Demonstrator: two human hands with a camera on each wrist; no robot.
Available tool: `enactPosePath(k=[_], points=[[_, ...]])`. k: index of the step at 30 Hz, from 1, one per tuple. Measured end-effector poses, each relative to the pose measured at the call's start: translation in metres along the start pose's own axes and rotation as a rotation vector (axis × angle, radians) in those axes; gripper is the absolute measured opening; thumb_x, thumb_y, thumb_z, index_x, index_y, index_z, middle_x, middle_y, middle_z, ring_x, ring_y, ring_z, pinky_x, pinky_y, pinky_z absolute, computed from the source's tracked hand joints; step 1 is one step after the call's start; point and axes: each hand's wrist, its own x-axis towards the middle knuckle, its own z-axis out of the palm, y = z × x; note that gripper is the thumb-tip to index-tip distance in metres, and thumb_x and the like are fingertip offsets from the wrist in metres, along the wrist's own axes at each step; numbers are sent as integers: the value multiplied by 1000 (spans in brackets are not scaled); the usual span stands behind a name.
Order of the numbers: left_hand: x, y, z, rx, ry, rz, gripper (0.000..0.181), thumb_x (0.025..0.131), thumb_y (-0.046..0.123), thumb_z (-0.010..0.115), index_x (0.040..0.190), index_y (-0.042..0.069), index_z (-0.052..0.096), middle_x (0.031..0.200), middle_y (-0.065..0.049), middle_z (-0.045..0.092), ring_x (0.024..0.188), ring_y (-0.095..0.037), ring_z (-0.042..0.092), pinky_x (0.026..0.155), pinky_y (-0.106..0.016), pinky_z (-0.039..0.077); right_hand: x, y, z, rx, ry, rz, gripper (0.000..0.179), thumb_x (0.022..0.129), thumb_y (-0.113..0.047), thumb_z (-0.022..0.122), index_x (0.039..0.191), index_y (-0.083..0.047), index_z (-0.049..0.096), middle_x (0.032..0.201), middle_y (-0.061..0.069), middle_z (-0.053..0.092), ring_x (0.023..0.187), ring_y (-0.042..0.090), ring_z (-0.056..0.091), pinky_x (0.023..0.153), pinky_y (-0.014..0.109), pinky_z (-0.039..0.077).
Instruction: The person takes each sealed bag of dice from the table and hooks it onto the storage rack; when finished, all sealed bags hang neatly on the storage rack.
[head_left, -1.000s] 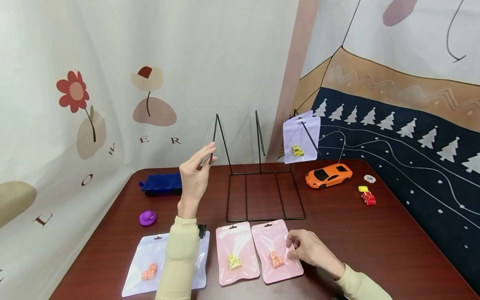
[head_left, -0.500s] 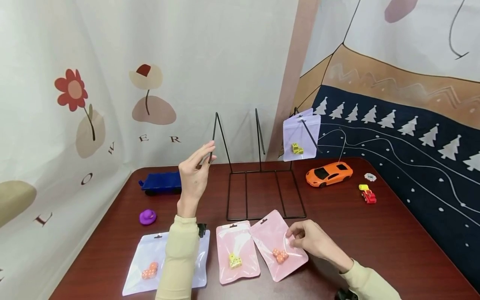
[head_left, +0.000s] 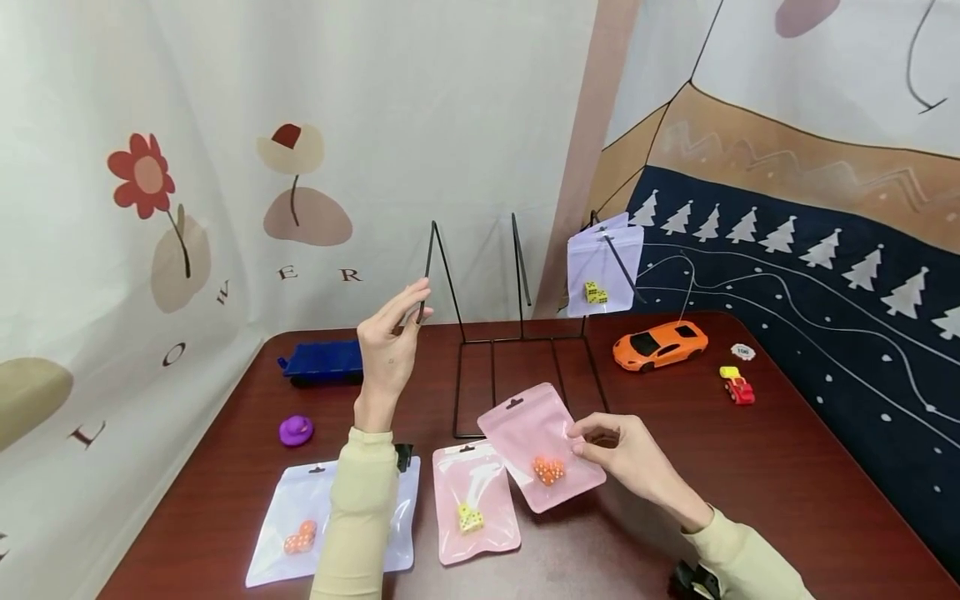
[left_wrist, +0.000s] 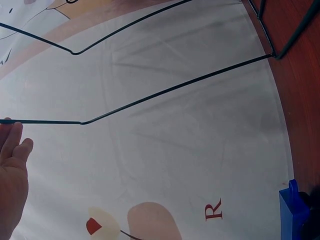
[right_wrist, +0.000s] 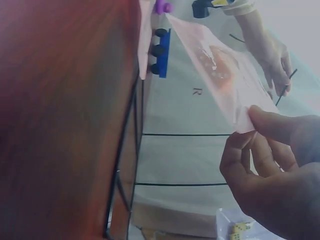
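My right hand (head_left: 630,458) pinches the right edge of a pink zip pouch (head_left: 525,425) holding orange dice (head_left: 548,471). In the right wrist view this pouch (right_wrist: 200,50) is tilted and raised off the table, between thumb and fingers. Up at the black wire rack (head_left: 522,340), my left hand (head_left: 390,354) holds the front end of its left prong between thumb and fingertips; the left wrist view shows the fingers at that prong (left_wrist: 50,122). Another pink pouch (head_left: 480,542) with yellow dice lies flat, its top right corner overlapped by the raised one. Lavender pouches (head_left: 581,267) hang from the rack's right prong.
A lavender pouch (head_left: 277,558) with orange dice lies front left, partly behind the left sleeve. A purple duck (head_left: 296,430) and a blue toy wagon (head_left: 322,364) stand at left. An orange toy car (head_left: 660,346), a red toy car (head_left: 739,391) and a white token (head_left: 742,352) sit at right.
My right hand has turned the pink pouch with orange dice, lifted it from the table and brought it up and left toward the rack. The left hand has stayed on the prong.
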Motion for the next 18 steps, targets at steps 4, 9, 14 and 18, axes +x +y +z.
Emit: enactPosePath(k=[4, 9, 14, 18], points=[[-1, 0, 0, -1, -6, -1, 28, 83, -13, 62, 108, -2, 71, 116, -11, 66, 74, -31, 69, 91, -36, 51, 2, -8, 0, 45, 58, -30, 14, 81, -9, 76, 94, -12, 72, 85, 1, 70, 72, 14, 62, 58, 24, 52], [-2, 0, 0, -2, -5, -4, 31, 82, -15, 63, 108, -2, 71, 116, -11, 66, 74, -30, 69, 94, -39, 48, 6, -16, 4, 93, 129, -80, 16, 80, -6, 76, 96, -10, 72, 81, 1, 68, 67, 15, 59, 54, 23, 49], [0, 2, 0, 2, -6, -3, 29, 82, -14, 63, 108, -3, 71, 116, -11, 66, 77, -28, 69, 95, -40, 48, 7, -43, 2, 81, 200, -132, 18, 79, 4, 73, 96, -3, 71, 76, 6, 64, 62, 14, 53, 49, 22, 43], [1, 3, 1, 7, -8, -2, 27, 83, -12, 63, 108, -3, 71, 116, -10, 66, 77, -28, 69, 95, -40, 48, 10, -59, -2, 106, 267, -172, 19, 78, 9, 72, 96, 1, 70, 76, 11, 62, 61, 15, 51, 45, 23, 41]])
